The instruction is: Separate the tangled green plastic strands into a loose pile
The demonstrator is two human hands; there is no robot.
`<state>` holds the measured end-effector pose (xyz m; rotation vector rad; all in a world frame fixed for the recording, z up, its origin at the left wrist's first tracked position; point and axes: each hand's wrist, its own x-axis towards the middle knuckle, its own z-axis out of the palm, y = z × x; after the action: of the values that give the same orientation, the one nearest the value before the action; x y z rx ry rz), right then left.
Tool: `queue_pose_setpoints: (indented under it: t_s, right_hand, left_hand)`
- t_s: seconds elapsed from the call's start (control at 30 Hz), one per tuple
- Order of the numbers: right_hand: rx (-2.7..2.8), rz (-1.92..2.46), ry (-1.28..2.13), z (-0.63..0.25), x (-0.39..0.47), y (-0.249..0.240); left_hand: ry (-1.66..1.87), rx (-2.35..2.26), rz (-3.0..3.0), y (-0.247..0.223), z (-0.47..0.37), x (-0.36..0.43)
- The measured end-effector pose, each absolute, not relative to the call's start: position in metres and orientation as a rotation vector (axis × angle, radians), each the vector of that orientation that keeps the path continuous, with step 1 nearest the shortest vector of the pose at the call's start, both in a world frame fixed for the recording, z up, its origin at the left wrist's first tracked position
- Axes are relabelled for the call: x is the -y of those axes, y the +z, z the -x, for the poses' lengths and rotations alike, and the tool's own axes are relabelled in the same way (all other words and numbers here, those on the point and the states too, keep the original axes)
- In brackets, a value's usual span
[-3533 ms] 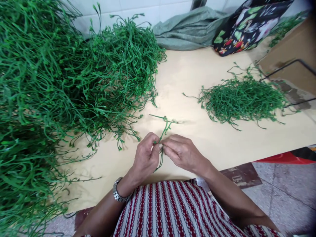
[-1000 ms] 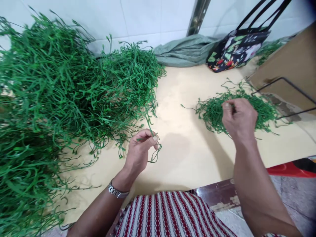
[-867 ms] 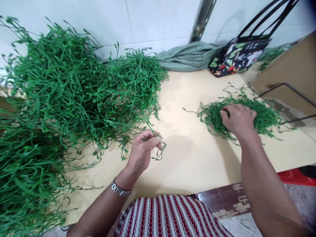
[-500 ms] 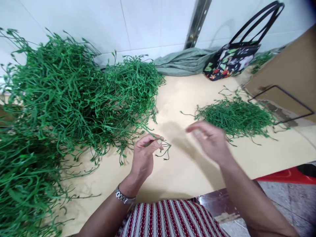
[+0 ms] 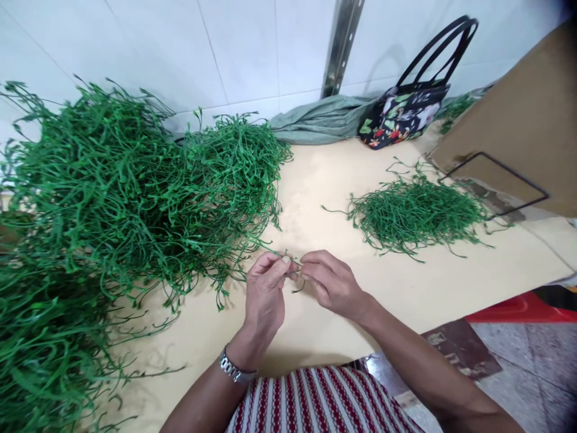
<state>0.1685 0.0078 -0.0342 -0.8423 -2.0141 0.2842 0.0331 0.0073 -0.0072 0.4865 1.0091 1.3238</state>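
A person seated at a pale yellow desk [image 5: 406,288] pinches a thin green plastic stem [image 5: 295,278] between both hands, which meet just above the desk's near edge. The left hand [image 5: 265,294], with a silver metal wristwatch [image 5: 235,370] on its wrist, closes thumb and forefinger on one end of the stem, while the right hand [image 5: 331,284] grips the other end with its fingertips, the two hands almost touching. The stem's loose tip curls down between them, and a strand runs from the left hand's fingers back toward the large tangled heap of green plastic stems [image 5: 112,204] that fills the left side of the desk and rises against the white tiled wall [image 5: 252,48]. Well apart from it, on the right half of the desk, lies a smaller, flatter pile of green plastic stems [image 5: 415,210]. At the back of the desk, against the wall, rest a folded grey-green woven sack [image 5: 320,119] and, just beside it, a dark floral fabric handbag with black handles [image 5: 406,111]. A brown cardboard box [image 5: 518,120] stands at the right edge, with a black wire frame [image 5: 500,180] at its foot. The person's red-and-white striped garment [image 5: 315,400] fills the bottom of the view.
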Motion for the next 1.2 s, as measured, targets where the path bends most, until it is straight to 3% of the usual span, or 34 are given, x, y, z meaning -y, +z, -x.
queue_pose_setpoints:
  t_s: [0.17, 0.27, 0.4, 0.63, 0.97, 1.2]
  right_hand:
    - [1.445, 0.960, 1.045, -0.152, -0.004, -0.031]
    - [1.228, 1.003, 1.217, -0.146, -0.002, -0.030]
    - [1.404, 1.095, 1.092, -0.149, -0.001, -0.026]
    - [1.863, 1.136, 0.374, -0.157, -0.002, -0.022]
    - [1.687, 1.042, 0.929, -0.169, 0.004, -0.015]
    - [1.820, 0.996, 0.642, -0.166, 0.006, -0.015]
  left_hand:
    - [1.473, -0.956, -0.550, -0.012, -0.040, -0.002]
    - [1.513, -0.933, -0.616, -0.015, -0.042, 0.000]
    - [1.560, -0.898, -0.706, -0.017, -0.041, 0.001]
    - [1.511, -0.842, -0.737, -0.019, -0.038, 0.004]
    - [1.476, -0.802, -0.610, -0.012, -0.032, 0.000]
    - [1.277, -0.784, -0.630, -0.013, -0.031, 0.002]
